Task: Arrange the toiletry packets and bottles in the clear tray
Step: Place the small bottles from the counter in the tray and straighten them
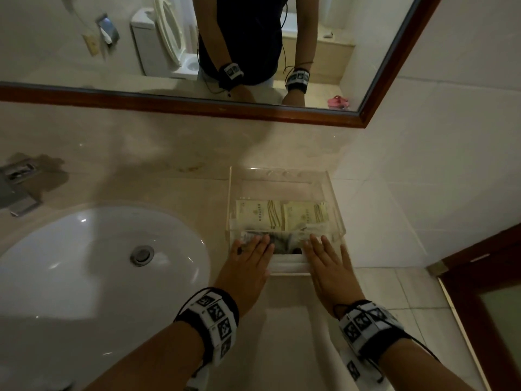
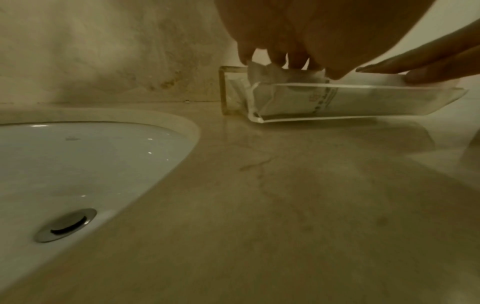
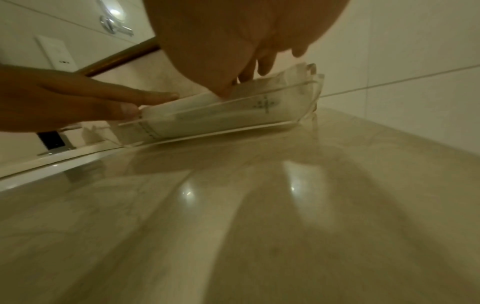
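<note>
A clear acrylic tray [image 1: 335,204] stands on the beige counter to the right of the sink. Cream packets [image 1: 259,214] with printed stripes lie flat in its middle. Nearer me, white packets [image 1: 287,265] fill the front section. My left hand [image 1: 252,251] lies flat with straight fingers on the front left packets, which show crumpled under its fingertips [image 2: 296,63]. My right hand [image 1: 328,253] presses flat on the front right packets [image 3: 228,117] behind the tray's front wall [image 3: 285,123]. No bottle is in view.
A white sink basin [image 1: 93,249] with a metal drain [image 1: 141,254] lies to the left, a chrome tap [image 1: 17,190] behind it. A wood-framed mirror [image 1: 197,107] hangs above the counter. White tiled wall stands at the right, a door [image 1: 493,292] lower right.
</note>
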The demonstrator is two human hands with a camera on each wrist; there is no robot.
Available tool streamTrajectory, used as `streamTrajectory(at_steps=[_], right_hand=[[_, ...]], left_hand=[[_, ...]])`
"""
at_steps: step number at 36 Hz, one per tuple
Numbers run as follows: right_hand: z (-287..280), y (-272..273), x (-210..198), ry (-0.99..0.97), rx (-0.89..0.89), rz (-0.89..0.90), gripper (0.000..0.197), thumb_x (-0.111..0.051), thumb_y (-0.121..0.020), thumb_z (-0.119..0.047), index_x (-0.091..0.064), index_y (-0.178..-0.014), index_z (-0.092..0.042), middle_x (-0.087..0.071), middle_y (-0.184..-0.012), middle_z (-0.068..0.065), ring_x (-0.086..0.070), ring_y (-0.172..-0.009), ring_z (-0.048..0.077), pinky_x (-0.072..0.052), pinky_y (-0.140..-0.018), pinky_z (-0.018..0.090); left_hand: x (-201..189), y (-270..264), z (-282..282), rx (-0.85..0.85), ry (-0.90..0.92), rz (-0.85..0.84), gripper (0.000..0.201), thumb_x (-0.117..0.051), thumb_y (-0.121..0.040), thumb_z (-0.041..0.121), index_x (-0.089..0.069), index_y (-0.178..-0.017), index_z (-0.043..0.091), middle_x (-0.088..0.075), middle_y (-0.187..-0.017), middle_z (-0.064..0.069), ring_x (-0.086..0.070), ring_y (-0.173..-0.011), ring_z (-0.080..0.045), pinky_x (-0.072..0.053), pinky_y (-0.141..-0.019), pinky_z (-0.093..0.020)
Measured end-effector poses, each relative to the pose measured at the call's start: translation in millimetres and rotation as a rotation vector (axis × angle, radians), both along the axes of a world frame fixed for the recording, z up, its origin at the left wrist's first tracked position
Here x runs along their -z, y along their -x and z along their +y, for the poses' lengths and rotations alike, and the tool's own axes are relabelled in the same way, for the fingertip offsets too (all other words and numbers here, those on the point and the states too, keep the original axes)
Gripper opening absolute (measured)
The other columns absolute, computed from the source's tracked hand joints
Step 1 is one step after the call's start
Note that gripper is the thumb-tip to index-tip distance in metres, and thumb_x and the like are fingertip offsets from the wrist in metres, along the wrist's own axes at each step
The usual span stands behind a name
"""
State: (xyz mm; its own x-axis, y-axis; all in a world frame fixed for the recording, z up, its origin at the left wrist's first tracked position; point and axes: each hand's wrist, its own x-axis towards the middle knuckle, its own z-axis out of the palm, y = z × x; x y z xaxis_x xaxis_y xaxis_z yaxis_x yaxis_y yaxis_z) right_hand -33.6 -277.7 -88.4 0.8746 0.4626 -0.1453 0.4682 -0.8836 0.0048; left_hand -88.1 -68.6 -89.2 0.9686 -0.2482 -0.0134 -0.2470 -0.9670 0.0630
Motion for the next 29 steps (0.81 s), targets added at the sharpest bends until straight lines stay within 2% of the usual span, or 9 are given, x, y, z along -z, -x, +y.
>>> streamTrajectory(at_steps=[3,7,10,12,14,16,18,23,29], right_hand=[[-9,10,-3,-0.083,-0.064,-0.139,0.052,-0.034,-0.079,-0.017,-0.048,-0.129,-0.018,-0.055,-0.136,0.003,-0.037,-0.129,0.022,-0.007,-0.112,0.04],[-21,23,4,-0.11,-0.161,-0.203,0.052,-0.036,-0.082,-0.017,-0.038,-0.134,-0.013,-0.054,-0.137,0.006,-0.035,-0.13,0.021,-0.015,-0.112,0.036],[-29,24,17,-0.068,-0.212,-0.229,0.06,-0.034,-0.077,-0.006,-0.034,-0.137,-0.01,-0.051,-0.139,0.01,-0.035,-0.13,0.022,-0.013,-0.112,0.032],[-29,22,17,-0.093,-0.229,-0.293,0.061,-0.036,-0.074,-0.002,-0.037,-0.135,-0.011,-0.053,-0.137,0.009,-0.041,-0.126,0.022,-0.021,-0.11,0.033],[-27,20,16,-0.136,-0.248,-0.364,0.061,-0.053,-0.07,0.0,-0.043,-0.13,-0.012,-0.057,-0.132,0.008,-0.046,-0.118,0.023,-0.031,-0.099,0.036],[-23,18,15,-0.149,-0.229,-0.376,0.074,-0.077,-0.056,-0.002,-0.047,-0.123,-0.014,-0.054,-0.125,0.006,-0.046,-0.109,0.024,-0.032,-0.089,0.036],[-21,17,14,-0.132,-0.227,-0.38,0.084,-0.086,-0.047,-0.006,-0.047,-0.121,-0.015,-0.047,-0.117,0.004,-0.045,-0.101,0.024,-0.035,-0.082,0.036],[-21,11,11,-0.146,-0.247,-0.408,0.092,-0.088,-0.04,-0.003,-0.046,-0.122,-0.012,-0.044,-0.11,0.003,-0.043,-0.091,0.02,-0.054,-0.063,0.032],[-16,-5,8,-0.151,-0.254,-0.414,0.074,-0.084,-0.041,0.001,-0.066,-0.112,-0.008,-0.047,-0.107,0.003,-0.043,-0.084,0.02,-0.055,-0.058,0.03]], left_hand=[[12,13,9,0.046,-0.023,-0.091,0.055,-0.03,-0.082,0.017,-0.047,-0.133,0.01,-0.055,-0.138,-0.009,-0.054,-0.126,-0.024,-0.039,-0.103,-0.052],[26,34,21,0.115,-0.029,-0.187,0.06,-0.024,-0.083,0.003,-0.027,-0.143,0.007,-0.053,-0.138,-0.011,-0.038,-0.13,-0.025,-0.017,-0.113,-0.04],[32,35,23,0.112,-0.07,-0.18,0.055,0.002,-0.095,-0.002,-0.04,-0.129,0.008,-0.064,-0.127,-0.008,-0.038,-0.123,-0.023,-0.008,-0.111,-0.037],[29,31,25,0.099,-0.064,-0.195,0.057,0.007,-0.097,0.002,-0.042,-0.126,0.01,-0.066,-0.124,-0.006,-0.04,-0.122,-0.021,-0.007,-0.112,-0.036],[31,27,28,0.12,-0.036,-0.242,0.053,0.0,-0.097,0.001,-0.043,-0.125,0.013,-0.067,-0.122,-0.003,-0.051,-0.121,-0.021,-0.011,-0.112,-0.033],[28,23,30,0.166,0.002,-0.252,0.041,-0.023,-0.089,0.002,-0.043,-0.123,0.015,-0.069,-0.12,0.0,-0.065,-0.112,-0.017,-0.023,-0.108,-0.033],[26,21,29,0.206,0.036,-0.252,0.044,-0.033,-0.08,0.009,-0.044,-0.122,0.017,-0.07,-0.118,0.001,-0.068,-0.107,-0.014,-0.03,-0.1,-0.034],[19,15,31,0.232,0.071,-0.216,0.042,-0.033,-0.081,0.011,-0.044,-0.121,0.016,-0.071,-0.116,0.003,-0.069,-0.104,-0.012,-0.055,-0.09,-0.031],[8,2,36,0.239,0.0,-0.137,0.048,-0.033,-0.074,0.011,-0.045,-0.12,0.016,-0.072,-0.114,0.002,-0.069,-0.103,-0.012,-0.058,-0.083,-0.032]])
